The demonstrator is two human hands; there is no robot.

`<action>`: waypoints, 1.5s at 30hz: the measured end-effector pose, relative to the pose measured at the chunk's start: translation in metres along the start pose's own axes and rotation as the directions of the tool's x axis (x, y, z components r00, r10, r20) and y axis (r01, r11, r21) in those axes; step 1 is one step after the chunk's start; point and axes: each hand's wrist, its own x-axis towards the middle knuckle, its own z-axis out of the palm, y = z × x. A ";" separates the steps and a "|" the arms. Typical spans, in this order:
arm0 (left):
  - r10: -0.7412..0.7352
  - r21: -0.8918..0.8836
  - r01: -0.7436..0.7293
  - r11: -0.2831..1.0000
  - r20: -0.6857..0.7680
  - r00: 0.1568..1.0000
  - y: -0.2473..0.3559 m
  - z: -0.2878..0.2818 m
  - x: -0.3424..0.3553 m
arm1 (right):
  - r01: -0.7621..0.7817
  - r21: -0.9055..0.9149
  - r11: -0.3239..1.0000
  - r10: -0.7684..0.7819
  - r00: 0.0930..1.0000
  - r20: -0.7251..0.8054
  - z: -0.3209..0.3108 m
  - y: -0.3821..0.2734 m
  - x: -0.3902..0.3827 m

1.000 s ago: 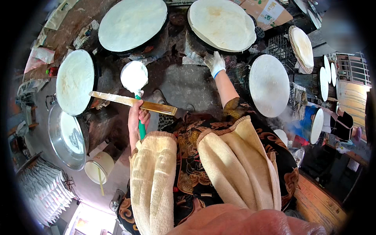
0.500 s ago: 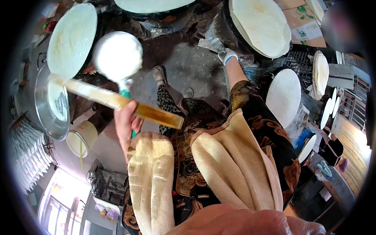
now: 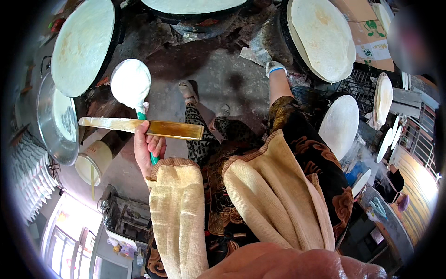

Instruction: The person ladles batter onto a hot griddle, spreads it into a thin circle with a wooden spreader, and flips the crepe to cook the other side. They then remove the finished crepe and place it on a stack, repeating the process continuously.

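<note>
My left hand (image 3: 149, 143) is closed around the green handle of a ladle (image 3: 131, 84) whose bowl is covered in thick white batter. The same hand pinches a flat wooden scraper (image 3: 172, 130), held crosswise, with white batter on its left end. That end reaches close to a steel basin (image 3: 74, 144) holding white batter. My right hand (image 3: 276, 68), in a white glove with a blue edge, is by the base of the right griddle (image 3: 284, 35); its fingers are hidden. Large thin pancakes (image 3: 320, 39) lie stacked on that griddle. Another pale pancake (image 3: 83, 46) covers the left griddle.
At the top a further griddle holds a white pancake (image 3: 195, 3). A round white pancake (image 3: 340, 126) lies right of my sleeve. A cream bucket (image 3: 95, 162) stands below the basin. A cardboard box (image 3: 371, 44) is at the upper right. Another person's dark-clothed arm (image 3: 389, 186) shows far right.
The ladle and the scraper have swung to a steadier position; the scraper is now nearly level, its batter-coated end lower. The view has shifted slightly. My right hand stays beside the griddle base.
</note>
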 end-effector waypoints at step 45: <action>-0.207 0.089 0.190 0.978 0.281 0.937 0.005 0.073 -0.031 | 0.473 -0.758 -0.448 -0.706 0.332 0.625 -0.004 -0.372 -0.102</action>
